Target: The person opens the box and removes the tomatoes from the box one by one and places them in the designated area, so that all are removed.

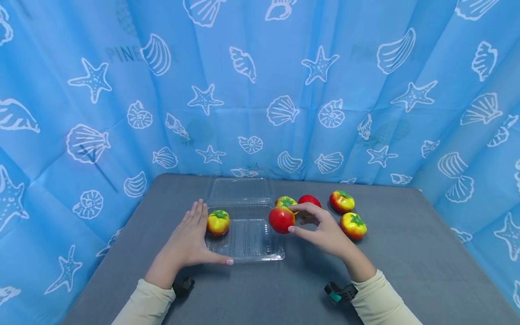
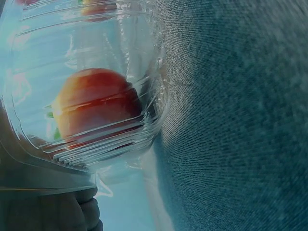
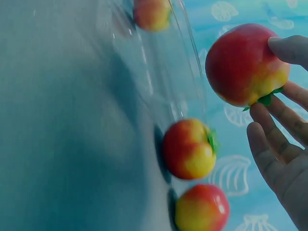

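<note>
My right hand (image 1: 321, 228) pinches a red-and-yellow tomato (image 1: 281, 220) between thumb and fingers at the right side of a clear plastic clamshell box (image 1: 253, 258). In the right wrist view the held tomato (image 3: 245, 65) has its green stem end turned toward my fingers. My left hand (image 1: 191, 241) lies along the box's left side, fingers straight, its thumb stretched along the front edge. One yellow-and-red tomato (image 1: 218, 223) sits inside the box at the left, seen through the ribbed wall in the left wrist view as a tomato (image 2: 98, 106) beside the hand.
The box's lid (image 1: 239, 189) lies open toward the back. Right of the box are a yellow tomato (image 1: 285, 201), a red tomato (image 1: 309, 200) and two red-yellow ones, a rear tomato (image 1: 342, 201) and a nearer tomato (image 1: 353, 226). A blue shell-print curtain (image 1: 252, 122) hangs behind the grey table (image 1: 406, 253).
</note>
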`<state>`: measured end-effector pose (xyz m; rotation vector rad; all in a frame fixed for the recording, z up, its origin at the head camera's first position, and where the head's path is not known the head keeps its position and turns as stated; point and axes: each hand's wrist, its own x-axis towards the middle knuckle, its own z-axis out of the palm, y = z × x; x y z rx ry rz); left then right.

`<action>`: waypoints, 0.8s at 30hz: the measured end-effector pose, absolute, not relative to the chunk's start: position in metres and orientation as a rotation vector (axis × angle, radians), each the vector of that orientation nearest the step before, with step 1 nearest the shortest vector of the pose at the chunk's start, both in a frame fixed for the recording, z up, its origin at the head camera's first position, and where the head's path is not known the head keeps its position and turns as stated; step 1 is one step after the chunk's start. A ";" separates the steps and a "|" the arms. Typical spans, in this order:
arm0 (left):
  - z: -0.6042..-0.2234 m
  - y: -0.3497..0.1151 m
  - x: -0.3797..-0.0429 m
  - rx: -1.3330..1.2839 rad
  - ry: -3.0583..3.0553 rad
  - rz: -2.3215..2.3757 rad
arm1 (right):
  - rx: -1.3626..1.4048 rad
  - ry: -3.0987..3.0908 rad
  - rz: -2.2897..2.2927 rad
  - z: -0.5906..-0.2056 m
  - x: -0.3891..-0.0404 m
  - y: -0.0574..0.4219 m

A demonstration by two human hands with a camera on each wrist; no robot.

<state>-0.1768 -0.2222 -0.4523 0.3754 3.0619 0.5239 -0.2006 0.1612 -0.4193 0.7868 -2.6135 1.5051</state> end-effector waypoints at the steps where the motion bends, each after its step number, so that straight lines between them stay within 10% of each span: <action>1: -0.452 -0.222 -0.177 0.379 3.063 0.527 | 0.764 -2.616 1.497 -0.419 -0.200 0.166; 24: -0.447 -0.224 -0.176 0.376 3.029 0.541 | 0.644 -2.633 1.176 -0.428 -0.205 0.229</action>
